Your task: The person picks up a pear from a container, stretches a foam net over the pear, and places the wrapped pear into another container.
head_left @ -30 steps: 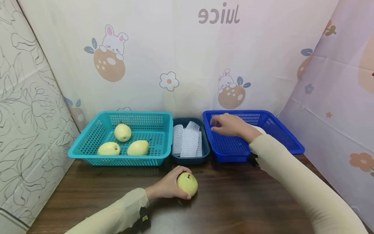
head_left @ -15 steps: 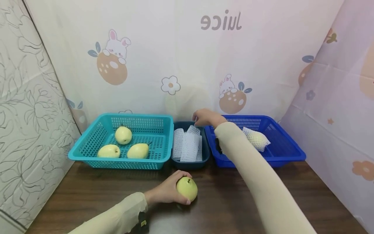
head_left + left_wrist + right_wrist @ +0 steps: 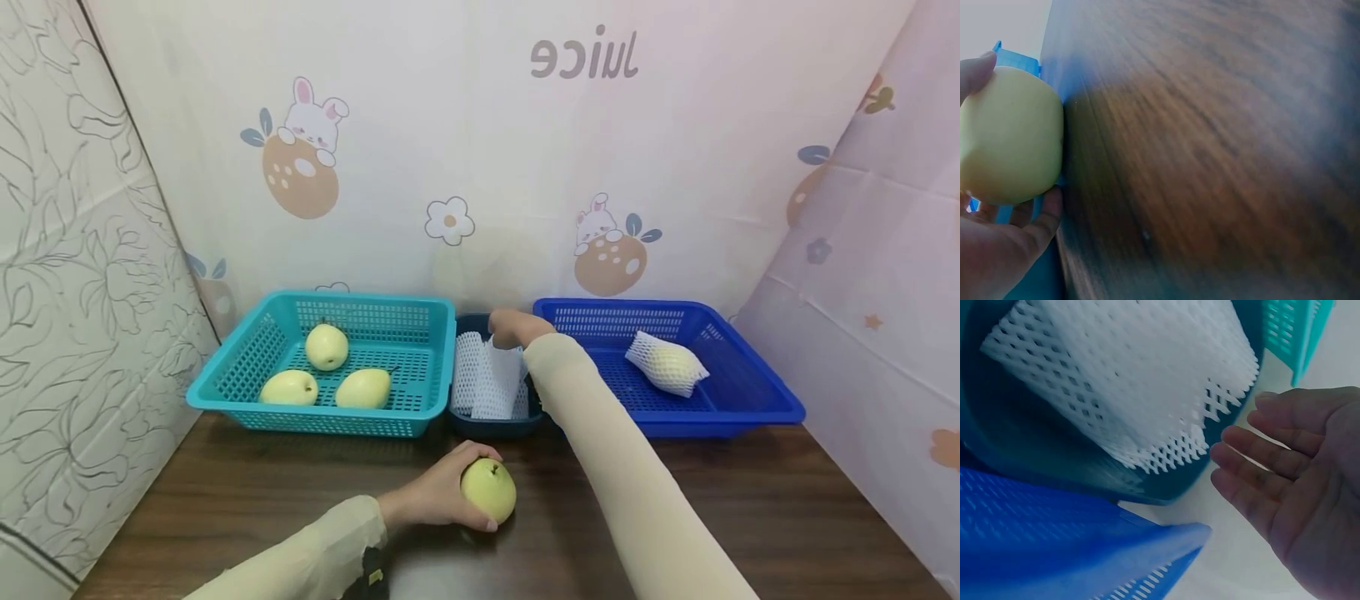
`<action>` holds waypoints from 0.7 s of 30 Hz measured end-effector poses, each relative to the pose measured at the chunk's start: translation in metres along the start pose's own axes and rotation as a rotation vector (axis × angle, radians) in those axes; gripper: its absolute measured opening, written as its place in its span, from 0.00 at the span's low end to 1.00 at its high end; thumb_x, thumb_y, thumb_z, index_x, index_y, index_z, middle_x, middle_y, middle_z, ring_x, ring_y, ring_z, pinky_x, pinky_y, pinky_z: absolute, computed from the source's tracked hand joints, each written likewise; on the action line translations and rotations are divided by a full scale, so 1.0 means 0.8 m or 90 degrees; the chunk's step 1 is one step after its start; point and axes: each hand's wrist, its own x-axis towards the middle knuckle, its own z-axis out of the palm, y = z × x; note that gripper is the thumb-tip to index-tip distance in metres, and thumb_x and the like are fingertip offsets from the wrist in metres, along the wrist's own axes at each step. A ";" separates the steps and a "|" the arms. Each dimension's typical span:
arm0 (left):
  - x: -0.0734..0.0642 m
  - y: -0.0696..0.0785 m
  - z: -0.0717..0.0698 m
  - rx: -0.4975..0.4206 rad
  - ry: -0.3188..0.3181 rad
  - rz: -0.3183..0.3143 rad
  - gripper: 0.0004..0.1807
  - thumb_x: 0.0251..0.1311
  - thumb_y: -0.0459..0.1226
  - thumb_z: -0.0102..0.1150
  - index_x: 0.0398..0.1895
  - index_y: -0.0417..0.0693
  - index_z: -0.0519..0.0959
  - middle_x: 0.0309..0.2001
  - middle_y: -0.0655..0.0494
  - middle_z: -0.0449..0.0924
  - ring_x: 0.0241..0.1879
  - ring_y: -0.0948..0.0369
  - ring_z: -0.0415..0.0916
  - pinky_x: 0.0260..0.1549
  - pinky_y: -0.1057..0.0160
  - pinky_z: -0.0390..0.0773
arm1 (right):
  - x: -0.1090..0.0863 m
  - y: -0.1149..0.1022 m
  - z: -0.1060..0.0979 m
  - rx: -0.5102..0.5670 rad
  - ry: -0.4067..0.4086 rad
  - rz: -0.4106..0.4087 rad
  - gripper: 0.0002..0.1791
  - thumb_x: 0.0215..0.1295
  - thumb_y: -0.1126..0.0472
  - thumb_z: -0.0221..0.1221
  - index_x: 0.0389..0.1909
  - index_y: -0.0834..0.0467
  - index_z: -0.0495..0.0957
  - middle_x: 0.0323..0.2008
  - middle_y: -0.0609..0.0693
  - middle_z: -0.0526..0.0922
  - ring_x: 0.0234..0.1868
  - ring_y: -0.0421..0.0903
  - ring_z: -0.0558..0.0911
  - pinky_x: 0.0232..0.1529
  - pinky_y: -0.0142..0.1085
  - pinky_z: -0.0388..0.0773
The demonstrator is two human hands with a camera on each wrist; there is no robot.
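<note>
A brown wooden surface (image 3: 225, 483) is carrying everything. On the person's left, a teal basket (image 3: 315, 412) is sitting near the back. On the right, a blue basket (image 3: 720, 419) is lining up with it. Between the two, a smaller dark box (image 3: 497, 427) is standing.

The right hand (image 3: 517, 327) is hovering at the far side of the box. In its wrist camera, its fingers are reaching out long and loose, holding nothing, and the tips are pointing at the nets without seeming to touch them. The left hand (image 3: 442, 490) is gripping a pear (image 3: 491, 492), its thumb and fingers curling round the sides. That pear is resting on the surface, by the looks of it, in front of the box, and its stem is pointing up.

White foam nets (image 3: 492, 383) are lying in a pile inside the box. One pear in a net (image 3: 669, 364) is lying in the blue basket. Three bare pears (image 3: 364, 389) are waiting in the teal one.

The person seems to be getting a net for the held pear. The next move is probably calling for pinching just one net and lifting it out, while the left hand is holding the pear steady.
</note>
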 end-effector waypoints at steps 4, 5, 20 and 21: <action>0.000 0.002 0.002 -0.009 -0.001 -0.012 0.39 0.37 0.43 0.77 0.57 0.49 0.70 0.48 0.62 0.67 0.45 0.62 0.68 0.39 0.63 0.74 | 0.004 0.003 0.009 -0.025 -0.017 0.044 0.21 0.68 0.65 0.52 0.61 0.61 0.71 0.59 0.58 0.73 0.57 0.55 0.73 0.58 0.50 0.68; 0.000 0.002 0.003 -0.011 0.000 -0.014 0.38 0.37 0.42 0.77 0.56 0.49 0.71 0.48 0.62 0.67 0.45 0.62 0.68 0.39 0.63 0.74 | 0.005 0.003 0.010 -0.033 -0.021 0.052 0.21 0.68 0.64 0.53 0.61 0.61 0.71 0.58 0.58 0.74 0.55 0.54 0.73 0.57 0.50 0.68; -0.001 0.000 0.005 0.014 0.012 0.001 0.39 0.37 0.42 0.77 0.57 0.48 0.70 0.48 0.61 0.67 0.45 0.62 0.69 0.40 0.64 0.74 | -0.010 0.004 0.001 -0.011 -0.020 0.008 0.16 0.64 0.62 0.60 0.52 0.61 0.78 0.45 0.55 0.80 0.44 0.50 0.78 0.46 0.44 0.76; -0.001 0.000 0.005 0.017 0.014 0.004 0.39 0.37 0.42 0.77 0.57 0.48 0.70 0.48 0.61 0.67 0.45 0.62 0.69 0.40 0.64 0.74 | -0.012 0.004 -0.001 -0.009 -0.020 0.001 0.15 0.64 0.62 0.60 0.51 0.62 0.78 0.44 0.55 0.80 0.43 0.50 0.78 0.46 0.44 0.77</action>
